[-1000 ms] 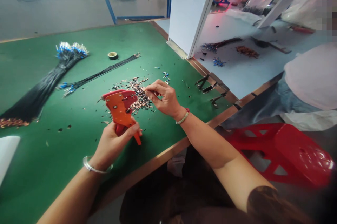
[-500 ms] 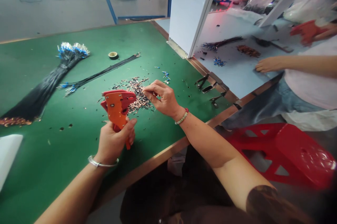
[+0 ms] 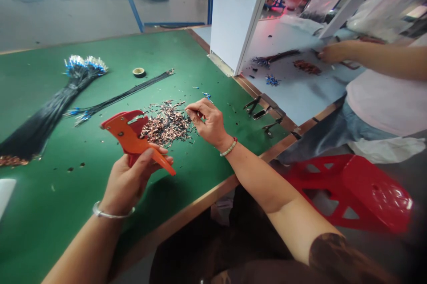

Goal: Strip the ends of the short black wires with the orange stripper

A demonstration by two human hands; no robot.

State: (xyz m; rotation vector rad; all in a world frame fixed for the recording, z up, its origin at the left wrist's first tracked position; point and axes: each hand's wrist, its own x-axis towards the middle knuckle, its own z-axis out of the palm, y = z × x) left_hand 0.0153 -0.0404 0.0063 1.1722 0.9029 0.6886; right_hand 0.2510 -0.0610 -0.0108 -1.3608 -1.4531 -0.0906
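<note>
My left hand (image 3: pixel 128 182) is closed around an orange and red wire stripper (image 3: pixel 125 130), whose jaws point up and to the right. The jaws stand apart with no wire seen between them. Right of the tool and just beyond it lies a pile of short copper and black wire bits (image 3: pixel 167 124) on the green tabletop. Over the pile's right edge, my right hand (image 3: pixel 210 122) pinches thumb and forefinger together on what looks like a thin dark piece of wire, mostly hidden by the fingertips. A few blue-ended bits (image 3: pixel 207 96) lie just behind that hand.
A thick bundle of black wires (image 3: pixel 50 106) lies at left, beside a thinner wire bundle (image 3: pixel 126 95) and a tape roll (image 3: pixel 139 72). Metal clamps (image 3: pixel 263 113) sit at the table's right edge. A red stool (image 3: pixel 367 190) and another person's arm (image 3: pixel 376 59) are at right.
My left hand has moved left and tipped the wire stripper over leftward, away from the right hand. The right hand stays pinched near the pile. The other person's arm has moved farther back.
</note>
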